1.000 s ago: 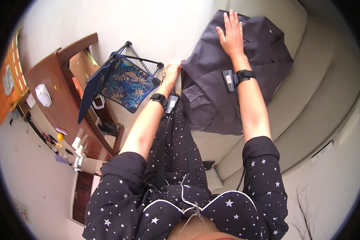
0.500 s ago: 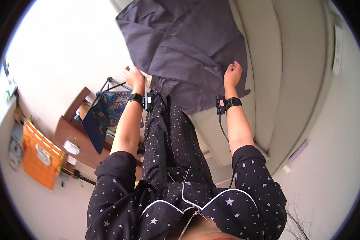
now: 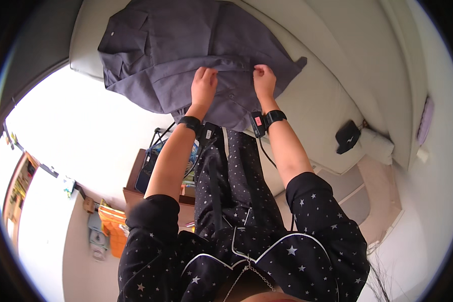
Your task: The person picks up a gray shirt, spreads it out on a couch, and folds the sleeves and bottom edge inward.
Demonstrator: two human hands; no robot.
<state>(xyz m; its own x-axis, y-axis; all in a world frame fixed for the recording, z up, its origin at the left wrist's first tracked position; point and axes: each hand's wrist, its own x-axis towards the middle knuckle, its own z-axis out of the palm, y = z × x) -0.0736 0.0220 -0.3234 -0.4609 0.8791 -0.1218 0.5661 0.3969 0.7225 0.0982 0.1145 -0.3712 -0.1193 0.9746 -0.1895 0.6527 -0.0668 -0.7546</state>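
Observation:
A dark grey button-up shirt (image 3: 171,45) lies spread over the pale sofa, its cloth rumpled into folds. My left hand (image 3: 205,86) rests over the middle of it, fingers bent down and closed on a raised fold. To the right, my right hand (image 3: 264,81) pinches the same fold, thumb and fingers together. Between the hands a strip of the cloth runs across, with a button showing just below it. The fingertips of the left hand are partly hidden. Each wrist wears a black strap with a small device.
The pale sofa (image 3: 332,105) curves around the far and right sides, with a black cap (image 3: 347,137) and a small cushion (image 3: 376,146) on it. Left of my legs stand a folding chair (image 3: 148,166) and brown wooden furniture (image 3: 132,183). An orange cloth (image 3: 117,229) hangs farther left.
Both hands have come closer together over the shirt and closed on its cloth. My view has turned, so the shirt sits farther left and the cap has come into sight.

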